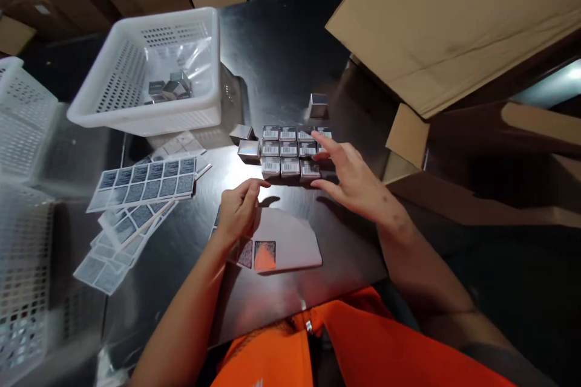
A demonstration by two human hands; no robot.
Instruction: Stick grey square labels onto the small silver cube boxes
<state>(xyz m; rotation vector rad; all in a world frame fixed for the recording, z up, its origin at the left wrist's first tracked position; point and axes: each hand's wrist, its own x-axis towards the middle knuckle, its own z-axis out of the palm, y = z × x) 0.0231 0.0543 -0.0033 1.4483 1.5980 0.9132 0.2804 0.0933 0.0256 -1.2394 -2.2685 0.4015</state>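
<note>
Small silver boxes (pixel 289 149) with barcode labels on top stand in a tight block of rows on the metal table. My right hand (pixel 349 178) reaches over the block's right end, its fingers apart, the fingertips at the rightmost boxes. In front of the block is my left hand (pixel 239 208), its fingers curled in on a mostly bare white label sheet (pixel 290 236). A few dark square labels (pixel 265 256) remain on that sheet. The left index finger points toward the block's near left corner; what the inner fingers do is hidden.
Two loose silver boxes (pixel 249 150) sit left of the block, another box (pixel 318 105) behind it. Label sheets (pixel 145 184) lie spread at left. A white basket (pixel 172 113) holds more boxes and a plastic bag. An open cardboard carton (pixel 454 30) stands at right.
</note>
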